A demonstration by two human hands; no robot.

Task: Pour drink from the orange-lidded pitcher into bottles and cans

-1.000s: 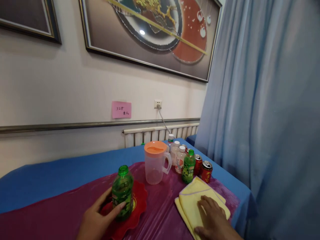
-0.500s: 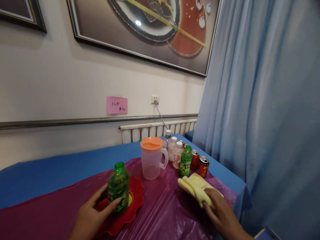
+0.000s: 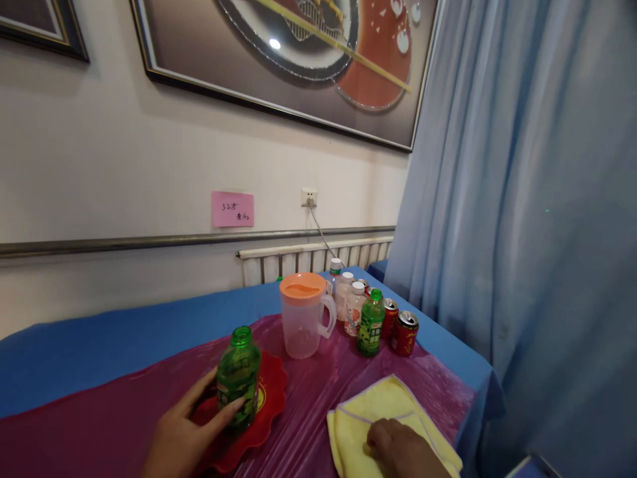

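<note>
Fingers and thumb of the left hand (image 3: 184,431) wrap the open green bottle (image 3: 239,382), upright at the red plate (image 3: 273,398), much as half a second ago. Bunched up in the right hand (image 3: 405,448) back then, the yellow cloth (image 3: 348,428) now lies spread out on the purple sheet (image 3: 303,411), nearer the person than the lidded pitcher (image 3: 301,330). Curled fingers of that right hand rest on the cloth, though whether they pinch it I cannot tell.
</note>
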